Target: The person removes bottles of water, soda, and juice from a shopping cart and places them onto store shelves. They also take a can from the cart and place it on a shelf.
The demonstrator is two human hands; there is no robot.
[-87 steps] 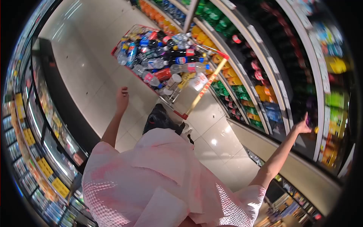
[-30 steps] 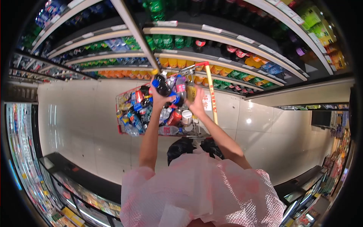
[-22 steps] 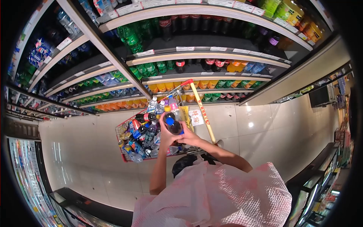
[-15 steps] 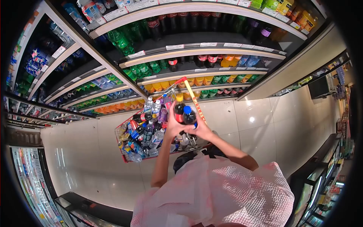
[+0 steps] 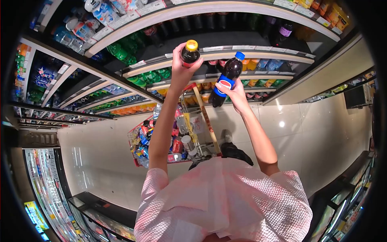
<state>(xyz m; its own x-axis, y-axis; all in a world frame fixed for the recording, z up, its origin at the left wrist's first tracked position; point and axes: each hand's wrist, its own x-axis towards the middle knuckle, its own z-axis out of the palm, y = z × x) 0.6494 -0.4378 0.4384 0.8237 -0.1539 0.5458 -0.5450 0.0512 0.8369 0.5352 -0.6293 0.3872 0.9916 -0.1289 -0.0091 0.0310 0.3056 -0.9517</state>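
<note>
My left hand (image 5: 184, 71) is closed around a dark soda bottle with a yellow cap (image 5: 191, 53), held up before the middle shelf. Its lower part is hidden behind my fingers. In my right hand (image 5: 237, 93) is a Pepsi bottle (image 5: 230, 72) with a blue cap and blue label, tilted with its cap up and to the right. The two bottles are apart. Below my left forearm stands a shopping cart (image 5: 204, 115) heaped with bottles and cans, partly covered by that arm.
Shelves (image 5: 258, 52) of soft drinks with price tags run across the front. Green bottles (image 5: 121, 53) lie on one shelf at the left; dark bottles stand further back. Refrigerated cases (image 5: 44, 181) line the left behind me. Shiny tiles (image 5: 282, 125) cover the floor.
Both hands have risen from over the cart toward the shelves and moved apart, each carrying its bottle. More of the Pepsi label now shows. The view has shifted closer to the shelves.
</note>
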